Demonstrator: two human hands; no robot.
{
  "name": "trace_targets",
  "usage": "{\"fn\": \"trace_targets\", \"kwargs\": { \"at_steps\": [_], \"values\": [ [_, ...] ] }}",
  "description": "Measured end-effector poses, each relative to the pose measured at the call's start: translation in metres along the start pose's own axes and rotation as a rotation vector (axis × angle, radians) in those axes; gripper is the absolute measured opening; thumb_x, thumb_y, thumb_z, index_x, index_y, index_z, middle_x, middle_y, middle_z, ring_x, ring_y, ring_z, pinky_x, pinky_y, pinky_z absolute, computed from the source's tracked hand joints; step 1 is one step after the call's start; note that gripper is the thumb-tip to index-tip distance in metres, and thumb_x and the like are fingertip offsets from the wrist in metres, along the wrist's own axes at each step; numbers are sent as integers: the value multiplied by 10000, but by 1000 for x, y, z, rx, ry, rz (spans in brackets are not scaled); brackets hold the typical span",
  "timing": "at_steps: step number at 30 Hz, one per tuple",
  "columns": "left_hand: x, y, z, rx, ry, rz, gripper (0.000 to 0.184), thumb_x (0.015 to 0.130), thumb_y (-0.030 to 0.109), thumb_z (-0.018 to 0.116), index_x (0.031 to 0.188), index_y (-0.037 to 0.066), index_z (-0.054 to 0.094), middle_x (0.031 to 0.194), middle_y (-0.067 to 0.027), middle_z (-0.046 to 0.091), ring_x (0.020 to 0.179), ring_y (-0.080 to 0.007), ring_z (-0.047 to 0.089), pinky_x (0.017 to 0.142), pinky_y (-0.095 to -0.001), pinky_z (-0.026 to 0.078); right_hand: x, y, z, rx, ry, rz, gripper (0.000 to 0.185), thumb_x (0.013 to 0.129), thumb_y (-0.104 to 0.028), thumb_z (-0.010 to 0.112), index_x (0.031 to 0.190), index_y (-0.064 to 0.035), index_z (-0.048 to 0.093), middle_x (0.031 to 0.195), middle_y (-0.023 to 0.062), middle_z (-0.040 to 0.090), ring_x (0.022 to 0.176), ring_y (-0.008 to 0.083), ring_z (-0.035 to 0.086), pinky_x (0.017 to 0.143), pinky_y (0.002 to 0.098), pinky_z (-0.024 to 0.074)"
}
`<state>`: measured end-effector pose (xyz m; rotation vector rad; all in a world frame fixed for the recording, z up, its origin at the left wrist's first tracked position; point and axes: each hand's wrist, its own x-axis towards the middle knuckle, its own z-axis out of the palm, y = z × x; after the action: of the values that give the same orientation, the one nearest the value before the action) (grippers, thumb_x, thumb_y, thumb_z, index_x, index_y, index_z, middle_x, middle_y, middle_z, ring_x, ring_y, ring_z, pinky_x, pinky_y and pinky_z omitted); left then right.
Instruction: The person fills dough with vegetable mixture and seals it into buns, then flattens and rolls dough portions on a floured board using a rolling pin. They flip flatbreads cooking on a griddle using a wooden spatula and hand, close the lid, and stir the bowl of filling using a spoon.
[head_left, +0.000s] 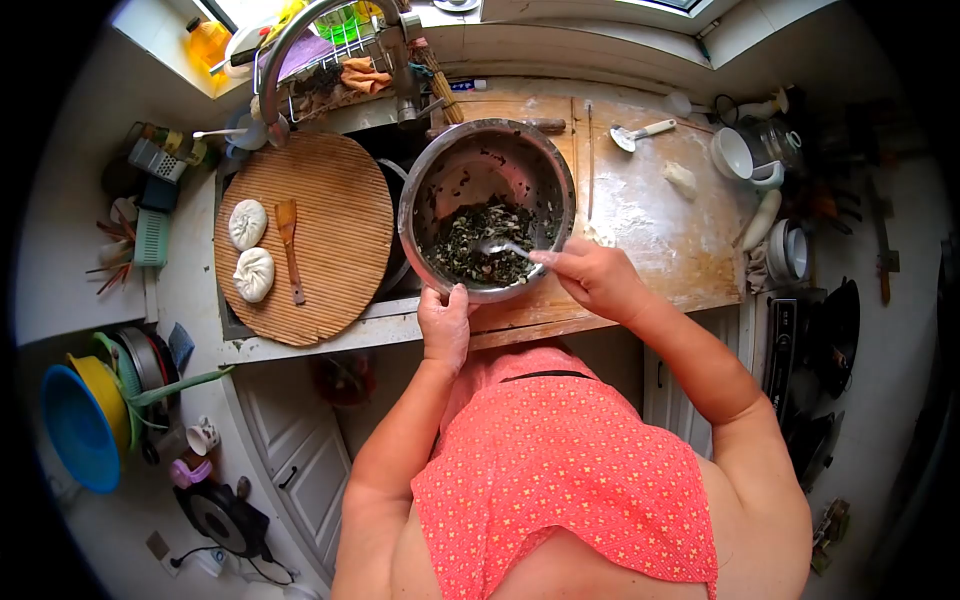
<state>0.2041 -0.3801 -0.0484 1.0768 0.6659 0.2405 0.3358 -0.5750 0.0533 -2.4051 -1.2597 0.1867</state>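
A large steel mixing bowl [430,160], tilted toward me, holds a chopped dark-green filling [470,240]. Its near rim is gripped by my left hand [444,322], thumb pressed at the edge. My right hand [600,280] is closed on the handle of a metal spoon [505,247], whose bowl end lies in the filling. To the left, two pleated white buns [248,224] and a wooden spatula [287,240] rest on a round ridged board [345,220]. On the floured wooden board [650,260] at right lies a piece of dough [680,180].
A faucet [275,90] arches over the sink behind the round board. Near the back of the floured board lies a white-handled utensil [640,132]. White bowls [732,153] stand along the right edge. Blue and yellow basins [80,425] are at lower left.
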Motion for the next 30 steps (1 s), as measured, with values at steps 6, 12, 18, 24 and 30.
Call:
{"fn": "trace_targets", "kwargs": {
  "at_steps": [6,12,18,24,30],
  "values": [
    [-4,7,3,-24,1,-28,84,946,51,536,1025,22,539,965,-47,616,809,-109,605,735,-268,546,27,23,19,-84,-49,9,387,821,-84,633,1140,-300,672,759,75,527,649,294,581,550,405,484],
    [-1,6,3,-17,-3,-11,71,944,44,537,1010,19,546,956,-45,619,800,-104,604,733,-266,545,31,34,-11,95,57,14,363,812,-66,647,1142,-209,693,733,103,562,684,299,590,638,383,497],
    [-1,5,2,38,-1,-12,70,939,46,540,1002,16,546,944,-45,622,798,-108,606,727,-266,549,26,26,12,170,-215,-35,371,818,-45,624,1123,-243,701,760,107,571,715,313,593,654,402,498],
    [0,14,5,-19,-12,-12,62,940,42,531,998,24,544,941,-43,619,797,-109,608,724,-271,555,42,36,-2,-7,-68,58,321,848,-87,629,1123,-237,696,783,109,563,715,312,591,649,405,494],
    [-1,13,5,-17,-15,-33,67,944,43,531,1006,18,536,949,-48,617,805,-114,613,742,-279,561,19,50,-3,187,-191,58,319,847,-50,602,1127,-167,699,817,163,629,759,317,619,700,380,507]
  ]
}}
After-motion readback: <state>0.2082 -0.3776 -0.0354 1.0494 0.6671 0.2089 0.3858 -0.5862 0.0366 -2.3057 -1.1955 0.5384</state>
